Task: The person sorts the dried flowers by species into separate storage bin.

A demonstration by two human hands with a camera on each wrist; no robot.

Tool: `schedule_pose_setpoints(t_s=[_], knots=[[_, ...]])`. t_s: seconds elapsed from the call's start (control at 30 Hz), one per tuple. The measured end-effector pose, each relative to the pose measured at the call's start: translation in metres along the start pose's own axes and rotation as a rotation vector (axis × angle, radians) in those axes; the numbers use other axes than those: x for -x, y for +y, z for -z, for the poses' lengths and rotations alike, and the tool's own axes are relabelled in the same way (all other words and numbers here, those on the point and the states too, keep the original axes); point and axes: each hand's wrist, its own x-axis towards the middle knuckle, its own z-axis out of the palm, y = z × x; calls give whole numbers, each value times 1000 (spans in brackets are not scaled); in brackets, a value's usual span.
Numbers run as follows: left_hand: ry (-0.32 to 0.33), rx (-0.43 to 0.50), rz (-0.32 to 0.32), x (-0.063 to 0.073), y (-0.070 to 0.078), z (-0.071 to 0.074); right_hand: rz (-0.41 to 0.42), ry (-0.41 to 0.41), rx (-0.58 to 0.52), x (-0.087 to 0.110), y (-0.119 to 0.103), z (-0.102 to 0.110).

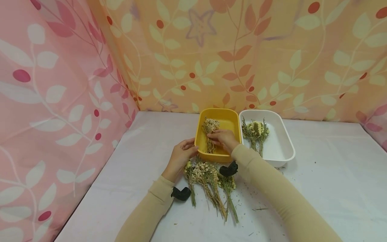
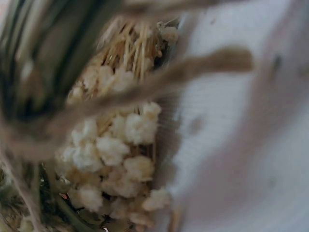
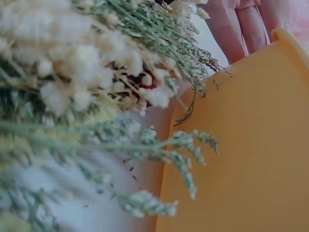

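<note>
A bunch of cream dried flowers (image 1: 211,125) lies along the left side inside the yellow tray (image 1: 231,121), stems toward the front. My right hand (image 1: 223,138) reaches over the tray and pinches those stems between thumb and fingers. At the tray's front left corner, my left hand (image 1: 181,156) has its fingers along the outer wall and its thumb at the rim. From the right wrist, the left fingers (image 3: 253,26) look fairly straight beside the yellow wall. Several more dried flower bunches (image 1: 205,174) lie on the cloth below the hands, tied with twine (image 2: 212,63) in the left wrist view.
A white tray (image 1: 279,141) stands against the yellow one on the right, with yellow-green dried bunches (image 1: 257,132) inside. Plant crumbs (image 1: 260,209) are scattered on the white cloth. Patterned fabric walls rise at the back and left. Black cameras (image 1: 181,194) sit at both wrists.
</note>
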Motion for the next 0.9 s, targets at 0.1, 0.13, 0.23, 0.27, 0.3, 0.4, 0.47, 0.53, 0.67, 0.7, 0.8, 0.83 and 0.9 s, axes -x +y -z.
schedule_pose_setpoints(t_s=[0.1,0.13,0.23,0.27,0.3,0.4,0.47,0.53,0.67,0.7,0.8,0.83,0.9], knots=[[-9,17,6,0,1,0,-2,-7,4,0,0,0],[-11,21,6,0,1,0,-4,-9,6,0,-1,0],[-6,21,16,-1,1,0,-6,-12,13,0,-1,0],[-5,19,17,-1,1,0,-6,-15,16,0,-1,0],[-1,17,20,-1,1,0,-7,-16,20,-1,-1,-1],[5,11,25,-1,1,0,-11,-15,23,-2,-1,-1],[8,12,29,0,1,0,-12,-11,30,-3,0,-2],[8,15,32,-1,1,0,-14,0,39,-3,0,-2],[5,15,38,-1,2,1,-10,13,57,-3,-1,-1],[4,15,39,-1,2,1,-7,19,64,-3,-1,-1],[1,12,35,-1,1,1,15,23,87,-2,0,0],[1,12,36,-2,1,1,25,25,99,-2,0,0],[0,12,31,-2,0,1,45,28,125,0,0,1]])
